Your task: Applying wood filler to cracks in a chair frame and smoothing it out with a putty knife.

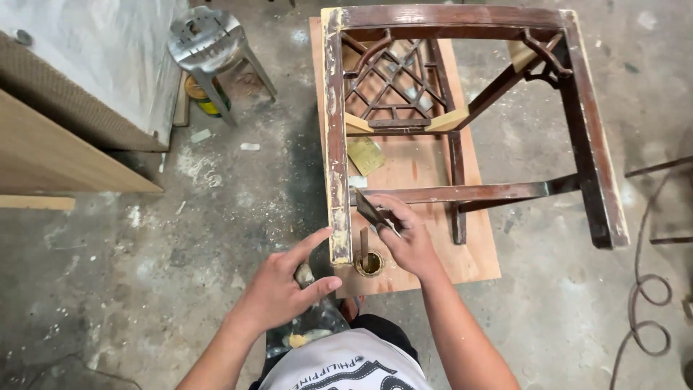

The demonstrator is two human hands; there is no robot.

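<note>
At the centre of the frame, a dark brown wooden chair frame [462,123] with a latticed back lies on its side on a rectangular sheet of reddish plywood [476,249], which rests on the dusty concrete floor [180,238]. Its nearest leg, a pale, paint-stripped wooden leg [337,166], runs down the frame towards the person.

The left hand [281,289] is mostly open, its thumb and forefinger spread, their tips pressing against the lower end of that leg; it grips nothing. The right hand [404,235] is closed around a thin, dark flat metal blade [374,214], held against the leg's inner face. Just below, a small round open tin [370,263] with yellowish contents stands on the plywood.

The frame looks stiff and moderately heavy, yet its lattice and old joints are likely fragile; the stout leg or seat rails seem the safest places to hold. The blade's edge is probably sharp.

At the upper left stands a grey metal stool [211,43], with a round can bearing a yellow-and-green label [202,97] beneath it. A yellowish square sheet [366,155], perhaps sandpaper, lies on the plywood.
</note>
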